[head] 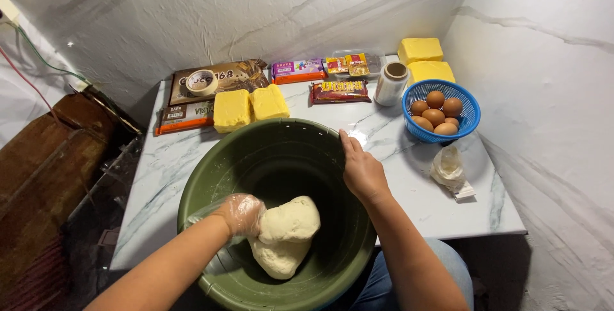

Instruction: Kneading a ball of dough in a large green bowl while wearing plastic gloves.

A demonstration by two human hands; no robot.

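L hand [241,214], in a thin clear glove, is curled into a fist pressing into the side of the pale dough lump [286,234], which sits at the bottom of the big green basin [268,151]. R hand [361,169] is bare, fingers clamped over the basin's far-right rim. Basin rests on the marble bench [409,177] w/ yellow butter blocks [249,108] just behind & a blue egg basket [441,111] further right.

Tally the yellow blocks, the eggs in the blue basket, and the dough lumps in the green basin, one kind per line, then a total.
Yellow blocks: 4
Eggs visible in the blue basket: 6
Dough lumps in the green basin: 1
Total: 11
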